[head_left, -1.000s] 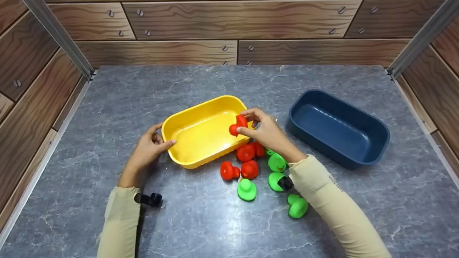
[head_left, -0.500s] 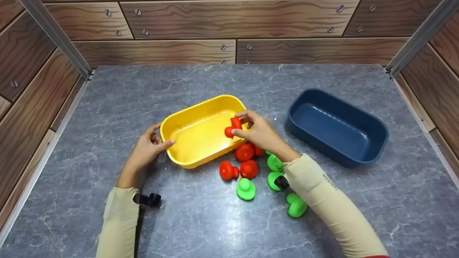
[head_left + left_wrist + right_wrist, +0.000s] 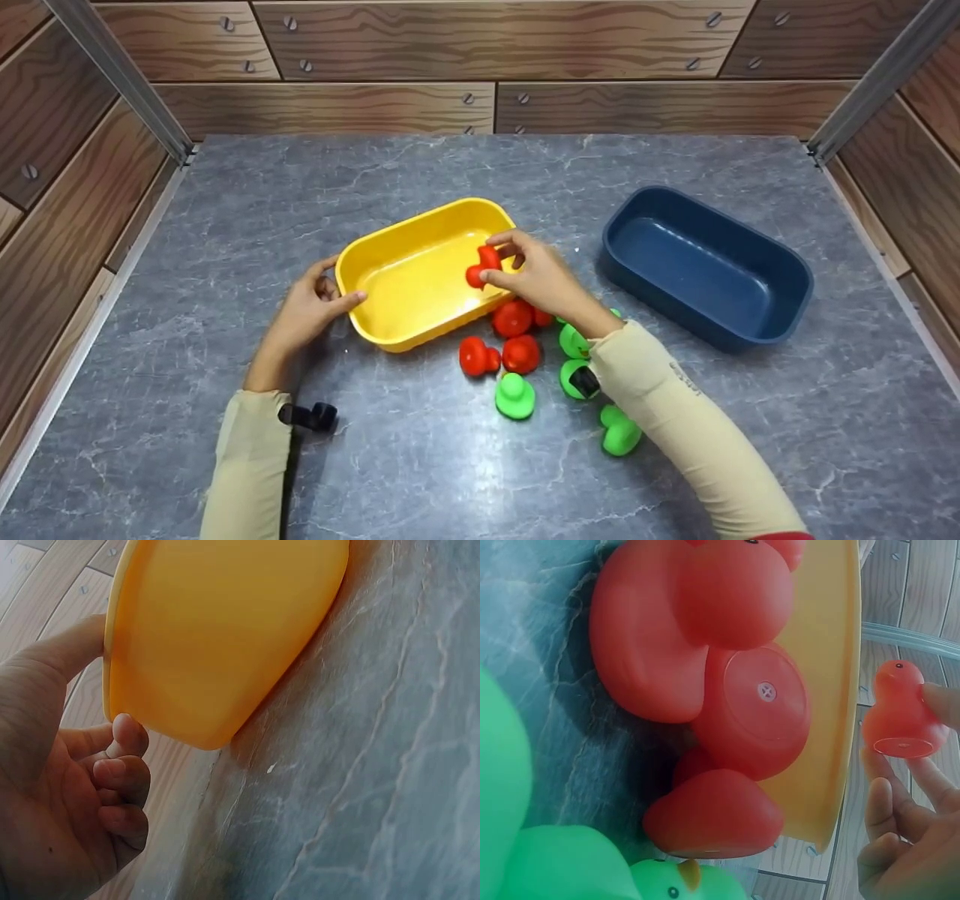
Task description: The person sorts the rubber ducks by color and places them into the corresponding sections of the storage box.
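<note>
My left hand (image 3: 311, 307) grips the left end of a yellow tub (image 3: 420, 292), thumb over the rim and fingers outside; the left wrist view shows the tub's outer wall (image 3: 225, 630) beside the curled fingers. A red rubber duck (image 3: 487, 261) is pinched between the thumb and fingers of my right hand (image 3: 544, 274), above the tub's right end. In the right wrist view the pinched duck (image 3: 904, 712) appears past the tub's rim. Several red ducks (image 3: 513, 319) lie against and in front of the tub's near right side.
Several green rubber ducks (image 3: 515, 396) lie in front of the red ones and under the right forearm, which partly hides them. A dark blue tub (image 3: 705, 270) stands to the right. Wood-patterned walls (image 3: 322, 109) enclose the grey marbled table (image 3: 375, 465).
My right hand has moved a little left with the red duck, further over the inside of the yellow tub. The left hand and both tubs have stayed in place.
</note>
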Available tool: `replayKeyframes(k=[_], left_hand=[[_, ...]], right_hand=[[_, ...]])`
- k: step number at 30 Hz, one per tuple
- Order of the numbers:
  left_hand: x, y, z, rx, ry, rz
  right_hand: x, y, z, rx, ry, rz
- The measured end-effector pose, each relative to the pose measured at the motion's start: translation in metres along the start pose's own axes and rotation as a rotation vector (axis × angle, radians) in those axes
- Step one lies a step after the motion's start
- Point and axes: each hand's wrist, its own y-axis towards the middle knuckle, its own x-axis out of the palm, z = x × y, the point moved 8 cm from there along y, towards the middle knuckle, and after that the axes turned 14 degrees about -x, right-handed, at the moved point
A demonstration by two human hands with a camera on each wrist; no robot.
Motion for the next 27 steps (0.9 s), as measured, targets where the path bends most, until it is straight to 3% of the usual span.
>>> replayKeyframes(k=[14,27], left_hand=[[0.0,0.001,0.0,0.023,0.005,0.01],[-0.001,0.0,0.0,0.02,-0.006,0.007]], right_hand=[[-0.005,-0.002,-0.003,-0.034,0.012,0.017],[-0.009,-0.016,-0.015,-0.091,0.008,-0.083]])
